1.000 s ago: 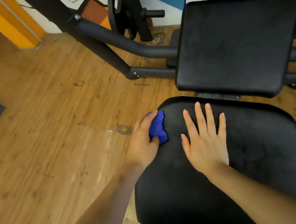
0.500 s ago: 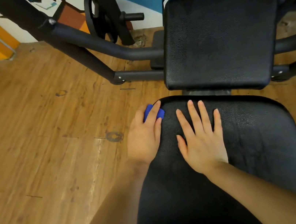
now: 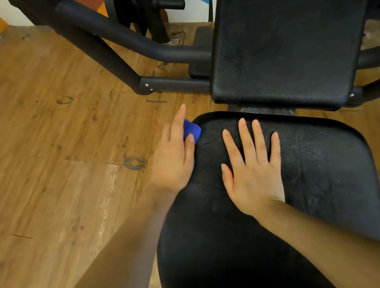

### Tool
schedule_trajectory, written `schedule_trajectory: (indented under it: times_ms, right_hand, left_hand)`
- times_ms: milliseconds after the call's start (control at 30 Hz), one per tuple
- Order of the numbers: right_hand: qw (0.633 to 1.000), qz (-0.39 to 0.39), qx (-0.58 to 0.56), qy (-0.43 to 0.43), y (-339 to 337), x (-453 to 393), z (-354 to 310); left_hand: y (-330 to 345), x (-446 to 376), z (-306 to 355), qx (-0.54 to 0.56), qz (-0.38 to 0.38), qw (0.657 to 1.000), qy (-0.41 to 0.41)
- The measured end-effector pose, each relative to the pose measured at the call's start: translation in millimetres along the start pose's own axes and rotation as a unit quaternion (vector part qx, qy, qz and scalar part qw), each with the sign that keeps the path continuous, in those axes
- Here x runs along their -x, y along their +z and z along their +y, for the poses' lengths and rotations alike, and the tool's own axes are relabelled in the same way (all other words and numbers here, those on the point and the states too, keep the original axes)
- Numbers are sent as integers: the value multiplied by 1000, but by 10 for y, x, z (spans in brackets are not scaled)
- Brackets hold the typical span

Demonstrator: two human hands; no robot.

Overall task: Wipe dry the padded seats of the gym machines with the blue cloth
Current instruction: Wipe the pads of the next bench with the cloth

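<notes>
Clearly the job is under way but nowhere near finished, as far as this view lets me judge. Going left to right: the floor (image 3: 36, 142) is bare wood at nine o'clock, with a dark ring mark near the seat's left edge. Next comes the left hand (image 3: 173, 156), lying over the cloth (image 3: 191, 130) at the seat's ten o'clock corner; the forefinger points straight out toward twelve, the other fingers lie over the blue wad and press it against the seat's rounded edge. Only a small part of the cloth shows, at the fingertips. Whether the thumb curls under it I cannot tell.

The seat (image 3: 315, 199) fills the lower middle. The right hand (image 3: 252, 171) lies flat on it, fingers straight and spread, grasping nothing, likely steadying the pad. The surface looks dull and grainy; wet and dry patches cannot be told apart, so how much of it is wiped is uncertain. With the cloth at one corner, most of the pad probably remains.

At one o'clock stands the backrest (image 3: 286, 35), untouched at this moment. Other machines are out of view, so those seats are presumably left too.
</notes>
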State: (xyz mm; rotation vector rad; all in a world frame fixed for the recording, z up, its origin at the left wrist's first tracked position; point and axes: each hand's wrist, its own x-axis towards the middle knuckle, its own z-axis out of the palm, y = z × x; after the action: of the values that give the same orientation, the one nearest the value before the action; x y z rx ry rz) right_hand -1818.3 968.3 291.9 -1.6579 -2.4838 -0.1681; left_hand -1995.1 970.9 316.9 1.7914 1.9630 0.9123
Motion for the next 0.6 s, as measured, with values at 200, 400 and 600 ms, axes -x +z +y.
schedule_trajectory:
  times_ms: [200, 400, 600]
  right_hand:
    - [1000, 7, 0, 2, -4, -1, -12]
    - [1000, 5, 2, 4, -9, 15, -26]
    - [1000, 4, 7, 6, -15, 4, -23]
  left_hand:
    - [11, -184, 2, -13, -14, 999, 45]
    - [3, 438, -191, -18, 2, 1000, 12]
    - [-47, 1023, -324, -8, 1, 999, -46]
